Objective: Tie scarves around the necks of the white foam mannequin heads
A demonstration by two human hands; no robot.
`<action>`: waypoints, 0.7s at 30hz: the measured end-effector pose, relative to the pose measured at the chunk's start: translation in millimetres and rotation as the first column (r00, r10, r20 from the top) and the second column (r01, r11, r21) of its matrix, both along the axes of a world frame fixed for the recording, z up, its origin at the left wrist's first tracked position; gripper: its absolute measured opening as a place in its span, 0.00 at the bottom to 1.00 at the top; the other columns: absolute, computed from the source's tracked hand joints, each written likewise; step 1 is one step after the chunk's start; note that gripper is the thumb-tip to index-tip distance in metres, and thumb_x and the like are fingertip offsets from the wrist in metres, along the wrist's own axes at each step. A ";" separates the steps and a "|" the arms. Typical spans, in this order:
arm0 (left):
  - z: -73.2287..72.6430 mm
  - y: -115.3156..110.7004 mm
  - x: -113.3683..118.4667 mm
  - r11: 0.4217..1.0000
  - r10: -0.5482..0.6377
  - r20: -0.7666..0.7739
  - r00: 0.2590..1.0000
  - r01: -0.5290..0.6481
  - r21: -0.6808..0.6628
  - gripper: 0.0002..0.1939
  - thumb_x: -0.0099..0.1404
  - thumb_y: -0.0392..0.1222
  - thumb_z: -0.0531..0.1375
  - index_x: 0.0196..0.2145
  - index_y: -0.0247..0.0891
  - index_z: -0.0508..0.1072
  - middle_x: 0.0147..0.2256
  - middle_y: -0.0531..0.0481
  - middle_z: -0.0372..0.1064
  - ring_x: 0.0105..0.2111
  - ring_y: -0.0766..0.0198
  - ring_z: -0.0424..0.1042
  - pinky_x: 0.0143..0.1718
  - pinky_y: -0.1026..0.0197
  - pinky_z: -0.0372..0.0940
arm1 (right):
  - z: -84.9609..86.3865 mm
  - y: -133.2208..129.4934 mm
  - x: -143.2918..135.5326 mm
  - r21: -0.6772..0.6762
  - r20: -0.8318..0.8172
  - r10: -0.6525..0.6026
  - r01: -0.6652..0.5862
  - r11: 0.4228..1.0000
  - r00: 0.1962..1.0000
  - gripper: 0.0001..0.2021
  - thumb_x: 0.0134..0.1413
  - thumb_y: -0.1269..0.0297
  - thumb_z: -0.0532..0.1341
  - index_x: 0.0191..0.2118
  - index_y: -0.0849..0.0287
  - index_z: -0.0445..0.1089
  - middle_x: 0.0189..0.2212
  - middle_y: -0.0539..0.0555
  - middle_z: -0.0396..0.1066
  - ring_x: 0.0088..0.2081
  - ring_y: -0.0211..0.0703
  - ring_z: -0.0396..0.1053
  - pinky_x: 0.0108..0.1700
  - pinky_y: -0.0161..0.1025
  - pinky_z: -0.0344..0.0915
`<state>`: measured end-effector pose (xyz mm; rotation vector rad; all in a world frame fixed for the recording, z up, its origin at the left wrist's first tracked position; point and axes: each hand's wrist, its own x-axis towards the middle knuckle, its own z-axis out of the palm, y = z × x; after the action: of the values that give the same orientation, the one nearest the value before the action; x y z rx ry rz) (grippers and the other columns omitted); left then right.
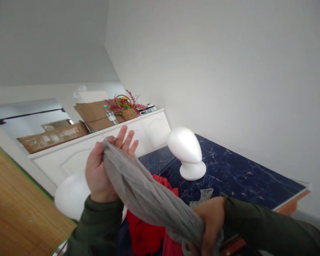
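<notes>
**Grey cloth (152, 193) gathered lengthwise, held clear in mid-air**

The thin, sheer cloth hangs in a long, loosely bunched slant above the near part of the surface (229, 170). Its upper end sits in the left grip (102, 172), apparently pinched between thumb and forefinger, the other fingers spread and palm turned up. The right grip (212, 217) is closed around the lower end.

As far as one can judge, the gathering is well along: the cloth is up and bunched into one length. Its folds are uneven, though, and it has not been laid or fastened anywhere.

Beneath it lies a crumpled red cloth (146, 231). Just beyond the right grip is a scrap of grey netting (206, 193); whether it joins the held cloth cannot be told. Farther back, a white head form (185, 149) stands bare on the surface. A second white form (70, 195) is partly hidden behind the left grip.

Outermost, a white cabinet (156, 131) carries cardboard (94, 113), a bottle (111, 115) and a flower basket (129, 114).
</notes>
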<state>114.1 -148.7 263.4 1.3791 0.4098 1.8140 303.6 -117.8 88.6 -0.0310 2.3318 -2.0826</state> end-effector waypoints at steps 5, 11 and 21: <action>8.6 28.9 -57.2 0.986 0.164 0.125 0.978 -0.165 -0.003 0.07 0.58 0.44 0.51 0.27 0.38 0.63 0.46 0.49 0.66 0.47 0.58 0.63 0.47 0.54 0.60 | 19.4 41.9 92.8 -0.150 -0.022 -0.419 0.412 0.899 0.908 0.13 0.31 0.61 0.63 0.26 0.65 0.68 0.19 0.48 0.68 0.23 0.34 0.64 0.35 0.36 0.62; 1.8 82.1 -78.7 0.988 -0.092 0.377 0.922 0.131 -0.079 0.10 0.60 0.37 0.47 0.23 0.36 0.59 0.19 0.58 0.63 0.19 0.74 0.65 0.38 0.59 0.65 | 101.4 125.0 146.2 -0.245 -0.318 -0.835 0.812 0.530 0.449 0.11 0.35 0.69 0.60 0.32 0.62 0.67 0.15 0.44 0.62 0.16 0.29 0.56 0.20 0.28 0.55; -32.8 195.3 -41.8 0.889 0.264 0.279 0.923 -0.121 -0.441 0.08 0.58 0.31 0.52 0.22 0.35 0.63 0.17 0.57 0.59 0.18 0.73 0.63 0.23 0.69 0.62 | 177.6 268.5 67.7 0.112 -0.607 -0.748 0.903 -0.414 -0.268 0.16 0.51 0.65 0.51 0.45 0.65 0.64 0.44 0.58 0.66 0.46 0.40 0.62 0.48 0.37 0.56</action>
<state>72.2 46.6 230.7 0.7402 0.7281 1.9347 371.4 150.7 266.2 2.8049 3.3892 -0.7400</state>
